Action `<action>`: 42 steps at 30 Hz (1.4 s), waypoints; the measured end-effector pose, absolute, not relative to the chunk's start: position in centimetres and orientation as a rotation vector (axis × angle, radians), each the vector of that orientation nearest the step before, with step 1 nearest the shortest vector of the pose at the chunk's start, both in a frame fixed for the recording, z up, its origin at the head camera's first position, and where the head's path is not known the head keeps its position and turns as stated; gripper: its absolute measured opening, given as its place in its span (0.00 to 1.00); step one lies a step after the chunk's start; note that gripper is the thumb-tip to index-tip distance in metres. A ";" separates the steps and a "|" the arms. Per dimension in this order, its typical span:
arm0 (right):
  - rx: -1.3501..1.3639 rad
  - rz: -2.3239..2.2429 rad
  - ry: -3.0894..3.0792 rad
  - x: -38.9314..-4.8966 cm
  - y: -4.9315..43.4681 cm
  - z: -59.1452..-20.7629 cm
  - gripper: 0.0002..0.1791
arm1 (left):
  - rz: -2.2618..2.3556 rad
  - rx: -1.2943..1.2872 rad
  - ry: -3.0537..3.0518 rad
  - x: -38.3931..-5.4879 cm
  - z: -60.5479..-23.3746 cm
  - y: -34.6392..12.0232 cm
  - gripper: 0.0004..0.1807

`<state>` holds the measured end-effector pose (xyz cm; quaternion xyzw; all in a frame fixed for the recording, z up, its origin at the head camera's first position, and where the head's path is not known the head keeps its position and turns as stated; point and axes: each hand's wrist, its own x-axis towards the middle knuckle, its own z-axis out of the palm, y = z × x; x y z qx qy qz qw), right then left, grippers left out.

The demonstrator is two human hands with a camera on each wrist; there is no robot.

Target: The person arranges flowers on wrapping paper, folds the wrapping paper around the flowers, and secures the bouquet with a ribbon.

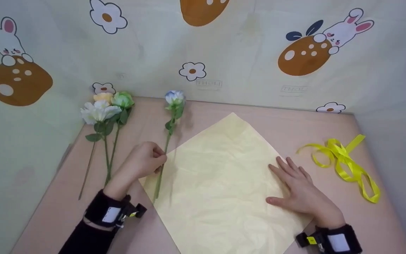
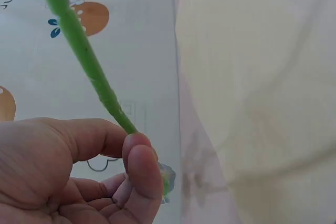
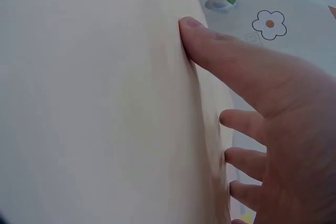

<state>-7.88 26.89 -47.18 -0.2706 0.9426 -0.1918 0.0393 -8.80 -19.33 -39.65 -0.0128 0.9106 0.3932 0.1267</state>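
Between thumb and fingers my left hand (image 1: 145,160) pinches the green stem (image 2: 94,72) of a blue-and-white artificial flower (image 1: 174,97). Its lower stem reaches over the left corner of a pale yellow sheet of wrapping paper (image 1: 220,183). That sheet lies like a diamond on the table. On the paper's right edge rests my right hand (image 1: 296,188), its fingers spread. In the right wrist view, the thumb (image 3: 210,43) touches the paper (image 3: 105,98) and the other fingertips sit along its edge.
Left of my left hand lie several artificial flowers, among them a white one (image 1: 100,112), a green one (image 1: 122,100) and a peach one (image 1: 103,97). A loose yellow ribbon (image 1: 347,164) is at the right. Patterned cloth (image 1: 146,53) stands behind the pink tabletop (image 1: 203,121).
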 end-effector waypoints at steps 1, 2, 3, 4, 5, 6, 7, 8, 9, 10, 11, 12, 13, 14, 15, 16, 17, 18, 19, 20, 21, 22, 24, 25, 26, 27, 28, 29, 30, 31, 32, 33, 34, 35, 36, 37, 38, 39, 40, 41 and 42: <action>-0.834 -0.597 2.876 -7.8 26.9 -47.2 0.52 | 1.173 -0.030 2.628 -8.9 -39.7 -18.6 0.06; -0.836 -0.610 2.860 -7.8 26.8 -47.2 0.52 | 1.194 -0.020 2.609 -9.1 -39.8 -17.9 0.06; -0.843 -0.618 2.841 -7.8 26.8 -47.2 0.52 | 1.217 -0.008 2.587 -9.2 -39.9 -17.2 0.06; -0.858 -0.640 2.817 -7.7 26.8 -47.2 0.52 | 1.230 0.012 2.574 -9.3 -40.1 -16.5 0.06; -0.870 -0.656 2.799 -7.7 26.8 -47.2 0.52 | 1.237 0.037 2.564 -9.5 -40.3 -15.8 0.05; -0.883 -0.673 2.784 -7.7 26.8 -47.2 0.52 | 1.239 0.068 2.560 -9.6 -40.5 -15.1 0.05; -0.901 -0.684 2.771 -7.6 26.8 -47.2 0.51 | 1.243 0.100 2.556 -9.8 -40.8 -14.4 0.05; -0.915 -0.688 2.769 -7.6 26.8 -47.2 0.51 | 1.244 0.125 2.550 -9.9 -41.0 -13.6 0.05; -0.934 -0.689 2.767 -7.6 26.8 -47.3 0.51 | 1.249 0.149 2.545 -10.1 -41.2 -12.9 0.05; -0.950 -0.690 2.766 -7.7 26.8 -47.3 0.51 | 1.255 0.174 2.541 -10.2 -41.4 -12.2 0.05; -0.957 -0.683 2.767 -7.7 26.8 -47.4 0.51 | 1.254 0.192 2.546 -10.3 -41.6 -11.4 0.05; -0.969 -0.683 2.764 -7.7 26.8 -47.4 0.52 | 1.257 0.211 2.552 -10.4 -41.8 -10.6 0.05; -0.973 -0.681 2.763 -7.7 26.8 -47.6 0.52 | 1.254 0.224 2.559 -10.5 -42.0 -9.9 0.05; -0.974 -0.682 2.760 -7.7 26.8 -47.7 0.52 | 1.250 0.236 2.569 -10.6 -42.1 -9.3 0.05; -0.976 -0.681 2.757 -7.7 26.8 -47.8 0.53 | 1.253 0.250 2.577 -10.7 -42.3 -8.6 0.05; -0.976 -0.681 2.754 -7.7 26.7 -47.9 0.53 | 1.258 0.264 2.588 -10.9 -42.5 -8.0 0.04; -0.974 -0.684 2.754 -7.7 26.7 -47.9 0.53 | 1.253 0.278 2.605 -11.0 -42.6 -7.4 0.04; -0.974 -0.686 2.755 -7.7 26.8 -48.0 0.54 | 1.253 0.293 2.614 -11.1 -42.8 -6.9 0.04; -0.971 -0.687 2.757 -7.7 26.8 -48.0 0.54 | 1.247 0.306 2.624 -11.3 -42.9 -6.4 0.04; -0.972 -0.691 2.758 -7.8 26.8 -47.9 0.54 | 1.244 0.320 2.632 -11.4 -43.0 -5.9 0.04; -0.964 -0.691 2.761 -7.8 26.8 -47.9 0.54 | 1.234 0.334 2.646 -11.6 -43.2 -5.5 0.04; -0.961 -0.697 2.759 -7.8 26.9 -47.9 0.54 | 1.221 0.345 2.659 -11.7 -43.3 -5.0 0.04; -0.944 -0.704 2.762 -7.8 26.9 -47.8 0.55 | 1.193 0.364 2.684 -12.0 -43.6 -4.2 0.04; -0.933 -0.707 2.760 -7.8 27.0 -47.8 0.55 | 1.184 0.368 2.690 -12.1 -43.7 -3.8 0.04; -0.920 -0.707 2.757 -7.8 27.0 -47.8 0.55 | 1.178 0.374 2.699 -12.2 -43.8 -3.5 0.04; -0.907 -0.710 2.754 -7.8 27.0 -47.7 0.55 | 1.170 0.377 2.710 -12.4 -43.9 -3.1 0.04; -0.901 -0.712 2.750 -7.8 27.0 -47.7 0.55 | 1.167 0.377 2.718 -12.5 -44.1 -2.9 0.03; -0.891 -0.712 2.753 -7.8 27.0 -47.7 0.55 | 1.166 0.377 2.727 -12.6 -44.2 -2.6 0.03; -0.886 -0.713 2.754 -7.8 27.0 -47.7 0.56 | 1.168 0.374 2.734 -12.8 -44.4 -2.4 0.03; -0.887 -0.714 2.752 -7.7 27.0 -47.6 0.56 | 1.177 0.367 2.734 -12.9 -44.6 -2.2 0.03; -0.885 -0.716 2.753 -7.7 27.0 -47.6 0.56 | 1.187 0.361 2.733 -13.1 -44.9 -2.0 0.04; -0.887 -0.716 2.755 -7.7 27.0 -47.6 0.56 | 1.195 0.354 2.728 -13.2 -45.1 -1.8 0.07; -0.891 -0.717 2.756 -7.6 27.1 -47.6 0.56 | 1.210 0.344 2.716 -13.4 -45.4 -1.7 0.09; -0.900 -0.719 2.753 -7.6 27.1 -47.6 0.56 | 1.224 0.334 2.704 -13.5 -45.6 -1.6 0.12; -0.911 -0.718 2.751 -7.6 27.0 -47.6 0.55 | 1.236 0.324 2.692 -13.5 -45.8 -1.6 0.15; -0.921 -0.718 2.747 -7.6 27.0 -47.6 0.55 | 1.241 0.319 2.687 -13.6 -46.0 -1.6 0.18; -0.924 -0.718 2.750 -7.6 26.9 -47.7 0.55 | 1.241 0.319 2.688 -13.6 -46.1 -1.6 0.20; -0.932 -0.720 2.750 -7.6 26.8 -47.7 0.55 | 1.238 0.322 2.698 -13.6 -46.2 -1.7 0.22; -0.938 -0.719 2.752 -7.6 26.8 -47.8 0.55 | 1.227 0.329 2.720 -13.7 -46.3 -1.6 0.22; -0.933 -0.717 2.754 -7.5 26.8 -47.8 0.55 | 1.209 0.340 2.747 -13.7 -46.4 -1.6 0.23; -0.934 -0.716 2.756 -7.5 26.9 -47.8 0.54 | 1.184 0.352 2.775 -13.8 -46.5 -1.6 0.23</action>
